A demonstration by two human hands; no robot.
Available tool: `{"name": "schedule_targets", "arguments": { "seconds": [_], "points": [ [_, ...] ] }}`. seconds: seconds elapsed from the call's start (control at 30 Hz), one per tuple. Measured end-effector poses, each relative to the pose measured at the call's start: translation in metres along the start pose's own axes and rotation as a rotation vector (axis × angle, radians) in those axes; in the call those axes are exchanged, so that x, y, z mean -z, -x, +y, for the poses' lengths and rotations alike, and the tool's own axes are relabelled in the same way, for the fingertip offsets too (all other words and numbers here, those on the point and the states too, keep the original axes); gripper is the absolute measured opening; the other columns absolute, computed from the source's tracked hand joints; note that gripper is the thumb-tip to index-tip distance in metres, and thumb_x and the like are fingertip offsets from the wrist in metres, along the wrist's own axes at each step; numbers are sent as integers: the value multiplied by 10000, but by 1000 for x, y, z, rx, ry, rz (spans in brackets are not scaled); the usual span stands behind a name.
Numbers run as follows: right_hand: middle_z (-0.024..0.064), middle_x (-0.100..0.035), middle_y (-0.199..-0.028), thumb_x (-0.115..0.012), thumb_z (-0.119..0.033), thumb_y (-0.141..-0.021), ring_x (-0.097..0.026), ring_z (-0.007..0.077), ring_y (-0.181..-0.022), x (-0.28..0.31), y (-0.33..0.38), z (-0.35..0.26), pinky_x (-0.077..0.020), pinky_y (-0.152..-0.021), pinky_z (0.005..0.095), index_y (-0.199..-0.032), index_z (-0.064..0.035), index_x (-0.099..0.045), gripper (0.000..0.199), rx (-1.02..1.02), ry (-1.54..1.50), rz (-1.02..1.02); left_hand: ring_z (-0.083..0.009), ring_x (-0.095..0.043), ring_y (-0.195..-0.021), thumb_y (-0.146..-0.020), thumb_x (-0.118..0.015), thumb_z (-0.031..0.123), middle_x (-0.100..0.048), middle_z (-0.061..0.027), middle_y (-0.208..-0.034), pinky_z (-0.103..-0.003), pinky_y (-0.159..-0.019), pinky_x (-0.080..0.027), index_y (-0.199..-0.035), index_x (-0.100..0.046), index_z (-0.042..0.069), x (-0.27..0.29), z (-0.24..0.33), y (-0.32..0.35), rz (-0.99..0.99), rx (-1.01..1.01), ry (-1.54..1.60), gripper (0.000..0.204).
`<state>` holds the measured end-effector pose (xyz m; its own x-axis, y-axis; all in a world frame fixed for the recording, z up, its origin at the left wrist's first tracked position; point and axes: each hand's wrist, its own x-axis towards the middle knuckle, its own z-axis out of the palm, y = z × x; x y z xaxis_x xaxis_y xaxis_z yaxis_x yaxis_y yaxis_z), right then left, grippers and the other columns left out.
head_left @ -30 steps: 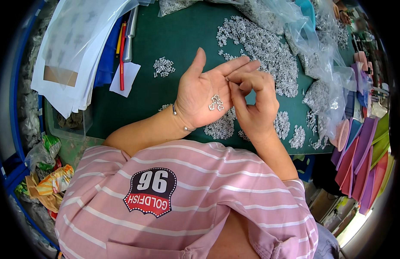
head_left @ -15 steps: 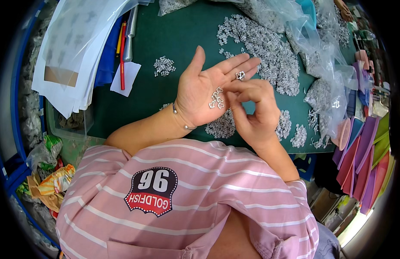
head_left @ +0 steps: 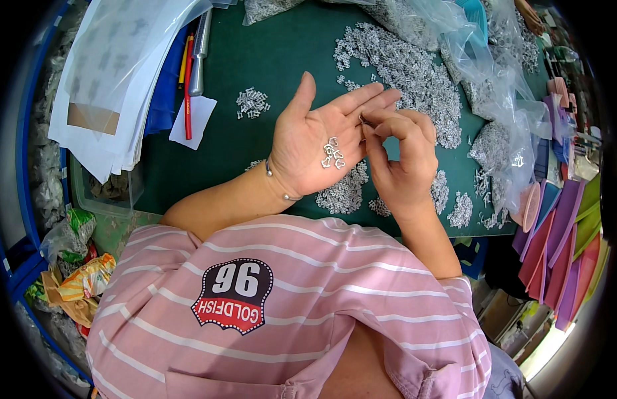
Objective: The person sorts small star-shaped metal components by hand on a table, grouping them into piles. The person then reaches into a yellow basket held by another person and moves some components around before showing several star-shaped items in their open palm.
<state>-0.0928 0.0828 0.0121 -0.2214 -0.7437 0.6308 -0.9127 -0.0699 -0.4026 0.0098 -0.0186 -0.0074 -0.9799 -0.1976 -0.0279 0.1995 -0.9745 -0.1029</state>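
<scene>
My left hand [head_left: 307,143] lies palm up over the table, its fingers stretched out flat and the thumb apart. On its palm rests a small cluster of silver metal pieces [head_left: 333,153] with open, looped outlines. Thumb and forefinger of my right hand [head_left: 409,156] pinch a small silver metal piece [head_left: 362,120] against the fingers of the left; only its edge shows. Just below the hands sits a small heap of silver pieces [head_left: 341,194]. A larger spread of them [head_left: 411,76] covers the table beyond my fingers.
On the green table [head_left: 282,43], another little heap [head_left: 253,103] lies left of my thumb. Clear plastic bags [head_left: 491,143] of pieces stand at the right. Paper sheets [head_left: 99,106], a red pen [head_left: 188,110] and a metal rod [head_left: 199,60] lie at the left.
My right hand has shifted slightly right and up along the left hand's fingers. The piece that lay visible on those fingers is now in its pinch. My left hand has barely moved.
</scene>
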Motion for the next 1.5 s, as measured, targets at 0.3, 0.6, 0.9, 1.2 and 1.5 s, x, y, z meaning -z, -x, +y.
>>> {"name": "schedule_targets", "arguments": {
  "seconds": [0.3,0.6,0.9,1.2,1.5],
  "points": [
    [20,-636,-831,-690,45,-640,-553,212,-749,1,-2,-12,-380,-683,334,-811,-86,-555,255,-89,-217,-58,-305,-202,-1383,-889,-252,663,-165,-195,-1502,-417,-1131,-168,-1417,-203,-42,2,3,1,-15,25,-18,882],
    [55,-654,-838,-672,82,-633,-592,230,-761,9,-4,-3,-407,-704,324,-804,-70,-544,262,-63,-131,59,-301,-182,-1391,-889,-280,655,-174,-202,-1497,-399,-1139,-148,-1415,-211,-41,0,2,2,4,11,-5,875],
    [12,-644,-852,-730,8,-670,-546,201,-724,-5,3,-12,-362,-670,327,-849,-97,-514,299,-20,-136,-47,-316,-160,-1395,-885,-244,672,-169,-207,-1497,-433,-1137,-139,-1419,-202,-39,2,1,0,-17,13,-25,890],
    [88,-670,-861,-687,92,-683,-605,225,-759,4,0,-23,-456,-714,309,-824,-26,-538,237,16,-245,-144,-306,-152,-1398,-892,-258,654,-171,-202,-1498,-425,-1139,-133,-1412,-203,-48,4,1,-1,-13,19,-23,876],
    [46,-627,-816,-692,46,-664,-579,231,-751,10,3,1,-414,-691,342,-834,-69,-532,261,-141,-29,49,-285,-191,-1385,-898,-272,638,-191,-205,-1493,-409,-1129,-154,-1404,-221,-57,1,0,0,-15,21,55,861]
  ]
}}
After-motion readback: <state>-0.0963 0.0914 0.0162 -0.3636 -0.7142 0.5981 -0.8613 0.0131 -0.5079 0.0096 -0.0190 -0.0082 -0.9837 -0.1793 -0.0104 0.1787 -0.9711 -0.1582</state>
